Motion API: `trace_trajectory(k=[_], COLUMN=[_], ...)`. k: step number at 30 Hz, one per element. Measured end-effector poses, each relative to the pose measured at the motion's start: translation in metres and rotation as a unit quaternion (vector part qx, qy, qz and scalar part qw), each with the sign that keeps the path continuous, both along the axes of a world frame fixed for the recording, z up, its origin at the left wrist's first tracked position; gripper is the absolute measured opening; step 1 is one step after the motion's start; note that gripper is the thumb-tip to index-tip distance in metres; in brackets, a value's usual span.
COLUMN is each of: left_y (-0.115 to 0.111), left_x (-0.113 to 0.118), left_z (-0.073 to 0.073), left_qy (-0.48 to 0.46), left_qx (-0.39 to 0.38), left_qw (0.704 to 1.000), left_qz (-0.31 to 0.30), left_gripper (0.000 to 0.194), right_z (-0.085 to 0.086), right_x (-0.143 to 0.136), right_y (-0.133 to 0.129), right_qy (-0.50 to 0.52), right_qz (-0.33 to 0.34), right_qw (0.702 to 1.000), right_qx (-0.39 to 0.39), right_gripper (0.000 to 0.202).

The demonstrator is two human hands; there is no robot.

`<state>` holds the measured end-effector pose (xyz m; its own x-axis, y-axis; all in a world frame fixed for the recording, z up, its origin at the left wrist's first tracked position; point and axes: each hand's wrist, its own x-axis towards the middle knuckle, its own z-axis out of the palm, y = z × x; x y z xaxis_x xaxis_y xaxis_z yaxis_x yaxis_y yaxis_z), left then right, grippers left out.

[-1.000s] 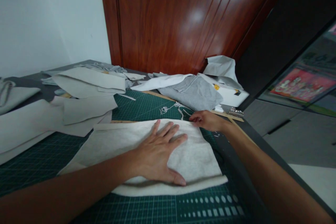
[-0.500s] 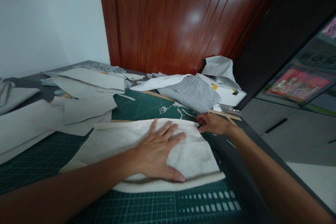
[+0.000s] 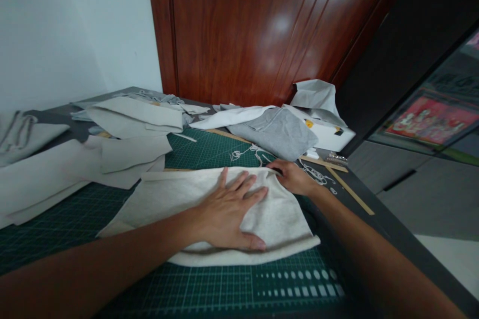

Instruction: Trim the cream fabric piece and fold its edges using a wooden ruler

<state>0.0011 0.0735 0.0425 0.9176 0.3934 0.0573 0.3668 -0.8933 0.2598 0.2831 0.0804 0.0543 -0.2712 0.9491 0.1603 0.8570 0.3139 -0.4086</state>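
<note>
A cream piece of fabric lies on a green cutting mat, with folded, tube-like edges along its far and near sides. My left hand is spread flat on the middle of the fabric, its thumb close to the near fold. At the far right corner, my right hand is closed on the fabric's far folded edge. Wrinkles run through the cloth beside those fingers. Something dark shows at the fingertips, too small to make out.
Cut cream fabric pieces are piled on the left. Behind lie grey folded cloth, a white box and loose white cord. Wooden strips and more cord rest on the dark table at right.
My right hand has moved left along the far edge, and the fabric there has bunched up. My left hand stays flat on the cloth. The view has shifted slightly.
</note>
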Motion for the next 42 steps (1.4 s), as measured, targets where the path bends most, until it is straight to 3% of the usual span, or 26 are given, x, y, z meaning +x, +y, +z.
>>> trace_trajectory(k=[5,10,14,17,19,22,24,26,30,34,37,42], left_y=[-0.004,-0.006,-0.005,-0.004,-0.002,0.001,0.003,0.005,0.007,0.007,0.008,0.014], left_x=[-0.002,-0.003,-0.001,0.002,0.004,0.006,0.006,0.005,0.004,0.003,0.0,-0.012], left_z=[0.001,0.002,0.002,0.0,-0.003,-0.006,-0.007,-0.006,-0.004,-0.003,-0.001,-0.001], left_qy=[-0.007,-0.001,0.009,0.014,0.014,0.022,0.025,0.024,0.034,0.008,-0.042,-0.078], left_qx=[0.004,-0.001,0.007,0.007,0.009,0.013,0.018,0.025,0.034,0.043,0.068,0.092], left_qw=[1.0,1.0,0.999,0.996,0.994,0.993,0.993,0.994,0.993,0.994,0.987,0.978], left_qz=[-0.004,0.013,0.039,0.082,0.106,0.118,0.114,0.108,0.104,0.102,0.14,0.172], left_gripper=[0.111,0.109,0.115,0.125,0.13,0.14,0.141,0.14,0.136,0.106,0.079,0.051], right_z=[0.005,0.026,0.055,0.062,0.056,0.033,0.015,0.001,-0.011,-0.01,-0.014,-0.027], right_x=[0.005,0.019,0.039,0.042,0.03,-0.007,-0.037,-0.064,-0.1,-0.122,-0.133,-0.139], right_y=[0.008,0.005,-0.015,-0.041,-0.062,-0.097,-0.121,-0.139,-0.154,-0.152,-0.153,-0.166], right_qy=[-0.023,-0.045,-0.023,0.03,0.082,0.18,0.344,0.429,0.474,0.534,0.571,0.571], right_qz=[0.001,-0.063,-0.133,-0.17,-0.182,-0.193,-0.22,-0.227,-0.214,-0.204,-0.216,-0.235], right_qw=[0.999,0.996,0.987,0.981,0.977,0.963,0.913,0.873,0.853,0.814,0.777,0.77], right_qx=[-0.03,0.037,0.089,0.092,0.078,0.057,0.004,-0.045,-0.043,-0.107,-0.154,-0.159], right_gripper=[0.029,0.02,0.013,0.022,0.034,0.047,0.048,0.049,0.051,0.052,0.059,0.058])
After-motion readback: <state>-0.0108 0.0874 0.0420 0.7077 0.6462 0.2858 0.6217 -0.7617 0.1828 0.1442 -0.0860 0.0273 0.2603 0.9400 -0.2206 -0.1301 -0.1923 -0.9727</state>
